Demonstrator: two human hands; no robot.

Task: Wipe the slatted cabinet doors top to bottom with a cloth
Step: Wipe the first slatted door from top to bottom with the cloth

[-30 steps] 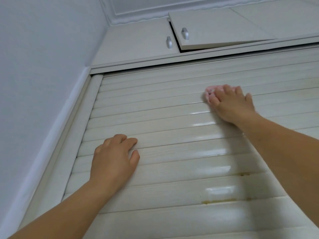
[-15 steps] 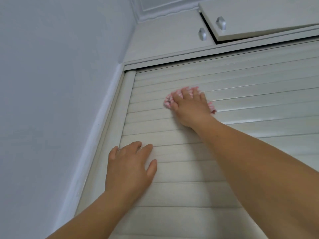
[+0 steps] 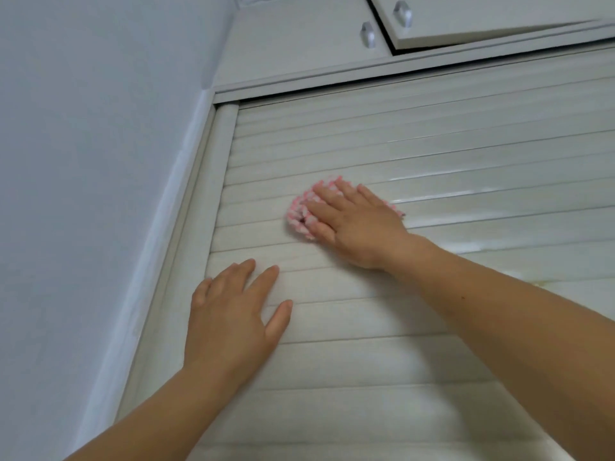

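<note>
- Pink-and-white cloth (image 3: pixel 301 211) lies pressed flat under the right hand (image 3: pixel 357 224), fingers extended, on the slatted door (image 3: pixel 432 168) near its left edge.
- Left hand (image 3: pixel 229 324) rests spread lower down, holding nothing.
- Upper slats to the right gleam wet; lower slats appear untouched, a yellowish stain (image 3: pixel 539 283) remaining.

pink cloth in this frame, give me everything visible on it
The cloth is pink and white, with a nubby, chenille-like texture. It is bunched into a small wad, mostly hidden under the right hand, which presses it flat against the slatted door with straight fingers. Only its edges show: past the fingertips on the left and top, plus a sliver by the wrist side. It sits in the door's upper part, right of the left frame.
</note>
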